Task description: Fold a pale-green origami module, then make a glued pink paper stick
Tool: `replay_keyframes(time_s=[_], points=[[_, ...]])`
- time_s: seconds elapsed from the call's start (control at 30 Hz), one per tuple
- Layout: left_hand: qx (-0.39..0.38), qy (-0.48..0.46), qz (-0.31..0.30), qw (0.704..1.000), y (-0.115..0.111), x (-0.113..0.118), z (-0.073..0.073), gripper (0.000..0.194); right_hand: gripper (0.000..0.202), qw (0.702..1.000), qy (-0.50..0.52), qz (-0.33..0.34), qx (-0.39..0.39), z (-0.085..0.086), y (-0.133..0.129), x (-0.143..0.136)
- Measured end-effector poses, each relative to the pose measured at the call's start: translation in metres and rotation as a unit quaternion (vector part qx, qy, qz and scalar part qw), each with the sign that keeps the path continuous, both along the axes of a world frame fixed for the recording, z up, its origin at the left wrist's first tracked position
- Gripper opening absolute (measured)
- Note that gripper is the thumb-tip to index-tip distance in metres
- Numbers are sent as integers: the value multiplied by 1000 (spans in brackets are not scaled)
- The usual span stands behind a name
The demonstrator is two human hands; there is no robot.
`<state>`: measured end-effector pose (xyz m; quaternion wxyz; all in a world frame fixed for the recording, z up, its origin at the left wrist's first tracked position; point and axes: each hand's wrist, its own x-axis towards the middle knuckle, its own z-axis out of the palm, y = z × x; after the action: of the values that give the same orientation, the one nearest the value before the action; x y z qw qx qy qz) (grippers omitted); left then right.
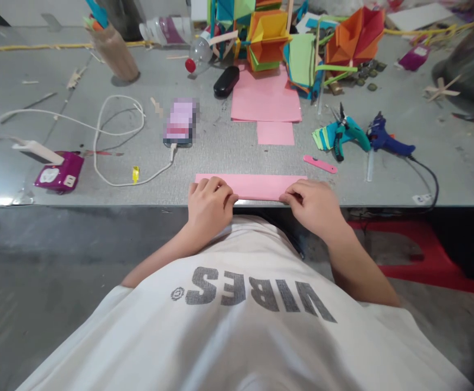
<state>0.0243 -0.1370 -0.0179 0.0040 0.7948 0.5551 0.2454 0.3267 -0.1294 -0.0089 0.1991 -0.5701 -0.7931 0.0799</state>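
Note:
A long pink paper strip [261,184], seemingly folded, lies along the front edge of the grey table. My left hand [211,202] pinches its near edge left of the middle, fingers curled over the paper. On the other end, my right hand [313,205] grips the same edge between thumb and finger. Between the two hands the pink surface shows bare. Just beyond my right hand is a small pink cutter [320,164]. Further back lie stacked pink sheets [266,100] with a smaller pink piece [275,133] at their near side.
Right of the sheets are teal pliers [353,133] on coloured paper pieces and a blue glue gun [389,137] with a cord. A phone [182,119] on a white cable [98,144] lies left. Folded paper shapes [269,35], a black case [226,81] and bottles [167,31] stand behind.

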Motion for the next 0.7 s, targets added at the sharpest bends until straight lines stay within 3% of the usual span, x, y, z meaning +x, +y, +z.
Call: replay_keyframes(time_s=[0.33, 0.7], points=[[10, -68, 88, 994, -1, -23, -6, 21, 23, 997, -22, -72, -30, 3, -2, 9], [15, -91, 168, 982, 0, -39, -11, 27, 22, 995, -14, -85, -45, 10, -2, 7]])
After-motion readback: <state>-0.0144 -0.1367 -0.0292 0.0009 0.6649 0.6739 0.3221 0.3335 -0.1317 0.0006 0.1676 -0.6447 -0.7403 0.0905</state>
